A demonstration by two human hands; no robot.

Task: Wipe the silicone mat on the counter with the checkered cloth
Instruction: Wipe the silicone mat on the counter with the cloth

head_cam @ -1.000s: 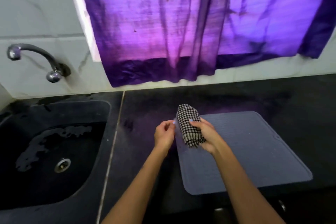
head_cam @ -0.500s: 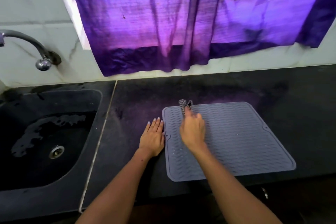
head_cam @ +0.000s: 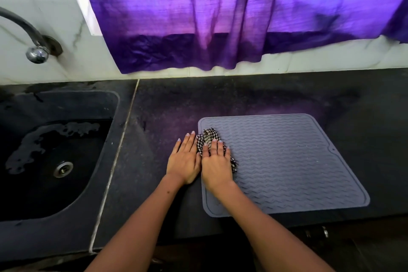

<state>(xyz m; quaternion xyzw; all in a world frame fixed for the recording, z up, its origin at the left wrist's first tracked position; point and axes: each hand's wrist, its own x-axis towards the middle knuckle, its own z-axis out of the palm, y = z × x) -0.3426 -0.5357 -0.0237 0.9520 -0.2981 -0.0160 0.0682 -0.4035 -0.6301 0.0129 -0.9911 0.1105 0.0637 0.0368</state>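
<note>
the right hand [head_cam: 217,166] lies flat with straight fingers pressing the checkered cloth [head_cam: 208,139] onto the near-left part of the grey silicone mat [head_cam: 287,161], and the left hand [head_cam: 184,161] rests just beside it, open and flat on the dark desk [head_cam: 165,106] at the mat's left edge. the mat sits toward the desk's front edge, right of the black sink [head_cam: 55,150]. farther back a tap [head_cam: 33,44] and a purple curtain [head_cam: 220,17] hang at the wall.
</note>
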